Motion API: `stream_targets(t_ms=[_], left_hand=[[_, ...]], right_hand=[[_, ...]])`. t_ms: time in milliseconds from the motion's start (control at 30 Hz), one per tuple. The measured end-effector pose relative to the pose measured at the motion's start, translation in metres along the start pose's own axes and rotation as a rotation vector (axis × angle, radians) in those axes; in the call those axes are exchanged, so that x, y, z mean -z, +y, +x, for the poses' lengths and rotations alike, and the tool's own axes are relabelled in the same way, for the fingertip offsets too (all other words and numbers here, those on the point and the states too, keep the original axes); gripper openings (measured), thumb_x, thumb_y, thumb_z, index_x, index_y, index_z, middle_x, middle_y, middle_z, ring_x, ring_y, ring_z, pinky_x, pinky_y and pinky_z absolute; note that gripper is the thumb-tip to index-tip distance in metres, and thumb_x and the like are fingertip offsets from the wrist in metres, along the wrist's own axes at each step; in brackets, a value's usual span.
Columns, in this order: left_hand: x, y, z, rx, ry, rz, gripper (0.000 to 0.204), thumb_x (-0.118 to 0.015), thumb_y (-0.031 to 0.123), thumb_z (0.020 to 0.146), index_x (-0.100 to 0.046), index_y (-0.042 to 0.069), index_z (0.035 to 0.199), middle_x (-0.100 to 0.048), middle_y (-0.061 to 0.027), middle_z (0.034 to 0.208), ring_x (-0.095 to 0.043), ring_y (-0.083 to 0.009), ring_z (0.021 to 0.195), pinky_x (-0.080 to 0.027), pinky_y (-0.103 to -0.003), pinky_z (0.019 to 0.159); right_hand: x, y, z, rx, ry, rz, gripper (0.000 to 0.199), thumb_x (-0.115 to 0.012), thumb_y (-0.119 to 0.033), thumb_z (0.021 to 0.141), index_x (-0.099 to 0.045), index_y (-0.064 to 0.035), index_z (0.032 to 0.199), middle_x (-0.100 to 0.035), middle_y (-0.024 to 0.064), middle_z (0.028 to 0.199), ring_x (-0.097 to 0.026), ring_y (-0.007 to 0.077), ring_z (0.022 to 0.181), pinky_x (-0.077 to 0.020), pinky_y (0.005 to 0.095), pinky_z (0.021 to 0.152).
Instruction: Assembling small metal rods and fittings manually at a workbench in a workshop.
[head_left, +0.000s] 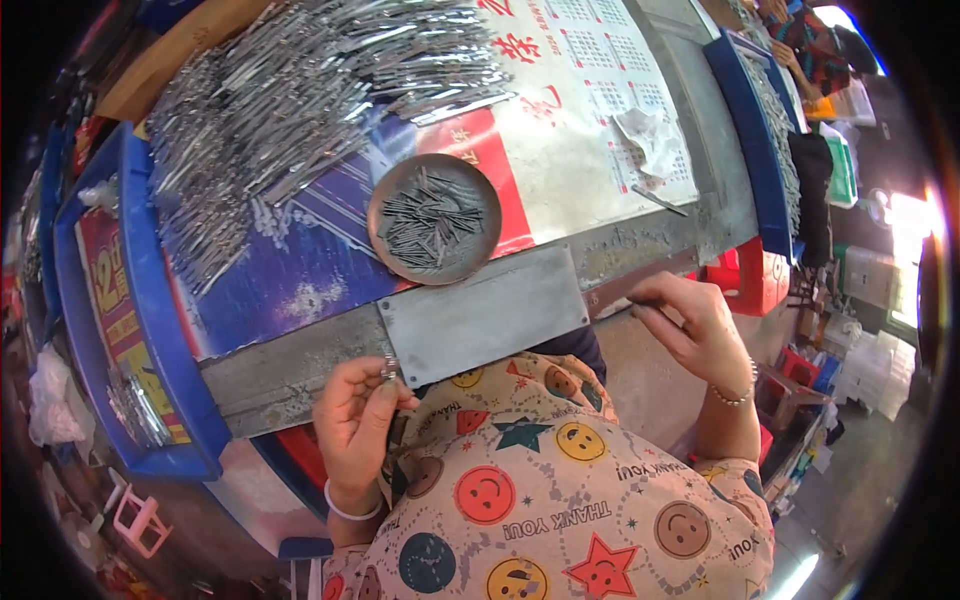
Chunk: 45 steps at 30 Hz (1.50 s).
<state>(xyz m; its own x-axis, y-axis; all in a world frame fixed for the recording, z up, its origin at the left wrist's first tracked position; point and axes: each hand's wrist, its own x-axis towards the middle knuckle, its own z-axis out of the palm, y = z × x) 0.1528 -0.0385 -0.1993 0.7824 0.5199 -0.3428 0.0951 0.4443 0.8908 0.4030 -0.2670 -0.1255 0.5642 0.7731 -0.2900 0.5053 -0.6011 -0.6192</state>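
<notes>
My left hand (358,425) is at the left end of a flat grey metal plate (490,312) on the near table edge. Its thumb and fingers are closed on a small shiny metal piece (389,368). Past the plate's right end, my right hand (697,328) is raised with thumb and forefinger pinched together; anything between those tips is too small to make out. Just behind the plate stands a round metal bowl (489,238), holding many short grey metal pins (430,222). A large heap of thin shiny metal strips (300,110) spreads over the far left of the table.
A printed calendar sheet (560,170) covers part of the table, with crumpled white wrapping (650,142) and a thin metal rod (660,202) on it. Blue trays flank the table at left (190,400) and right (752,130). A red stool (748,280) stands beyond the right edge.
</notes>
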Motion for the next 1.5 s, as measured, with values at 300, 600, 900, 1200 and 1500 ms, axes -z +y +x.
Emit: stream_targets(t_ms=[300, 600, 900, 1200, 1500], left_hand=[[-0.017, 0.006, -0.008, -0.021, -0.105, 0.048, 0.021, -0.051, 0.000, 0.095, -0.052, -0.005, 0.115, -0.063, -0.0076, 0.091, -0.061, -0.0092, 0.080, -0.051, -0.022, 0.072], [-0.010, -0.004, -0.010, -0.006, -0.039, 0.062, 0.019, -0.053, 0.003, 0.095, -0.055, -0.003, 0.112, -0.062, -0.0050, 0.086, -0.058, -0.0063, 0.074, -0.049, -0.020, 0.067], [-0.011, -0.002, 0.001, -0.028, -0.090, 0.030, 0.017, -0.053, 0.002, 0.095, -0.053, -0.004, 0.111, -0.061, -0.0073, 0.091, -0.060, -0.0088, 0.079, -0.051, -0.021, 0.069], [-0.027, 0.002, 0.012, -0.009, -0.123, 0.010, 0.018, -0.052, 0.001, 0.095, -0.054, -0.003, 0.113, -0.060, -0.0065, 0.091, -0.058, -0.0080, 0.078, -0.050, -0.020, 0.069], [-0.029, 0.001, 0.013, -0.051, -0.121, 0.041, 0.019, -0.055, 0.007, 0.095, -0.056, -0.003, 0.111, -0.063, -0.0052, 0.085, -0.059, -0.0072, 0.073, -0.050, -0.021, 0.065]], right_hand=[[-0.062, -0.048, 0.116, 0.546, 0.118, -0.182, 0.020, -0.063, -0.007, 0.078, -0.057, -0.0065, 0.097, -0.055, 0.0115, 0.087, -0.055, 0.0319, 0.080, -0.0423, 0.0401, 0.073], [-0.085, -0.058, 0.150, 0.535, 0.027, -0.438, 0.013, -0.060, -0.005, 0.077, -0.054, -0.0034, 0.088, -0.059, 0.0133, 0.084, -0.060, 0.0313, 0.083, -0.0445, 0.0413, 0.075], [-0.074, -0.049, 0.148, 0.388, -0.022, -0.053, 0.013, -0.061, -0.003, 0.077, -0.053, 0.0000, 0.087, -0.060, 0.0181, 0.083, -0.061, 0.0348, 0.075, -0.0469, 0.0403, 0.066], [-0.064, -0.054, 0.120, 0.013, -0.313, 0.958, 0.019, -0.066, -0.001, 0.085, -0.061, 0.0024, 0.103, -0.058, -0.0018, 0.083, -0.056, 0.0041, 0.075, -0.0478, 0.0199, 0.067], [-0.061, -0.059, 0.090, 0.014, -0.528, 1.015, 0.013, -0.060, -0.003, 0.090, -0.063, 0.0006, 0.103, -0.064, 0.0019, 0.096, -0.055, 0.0047, 0.079, -0.0450, 0.0190, 0.067]])
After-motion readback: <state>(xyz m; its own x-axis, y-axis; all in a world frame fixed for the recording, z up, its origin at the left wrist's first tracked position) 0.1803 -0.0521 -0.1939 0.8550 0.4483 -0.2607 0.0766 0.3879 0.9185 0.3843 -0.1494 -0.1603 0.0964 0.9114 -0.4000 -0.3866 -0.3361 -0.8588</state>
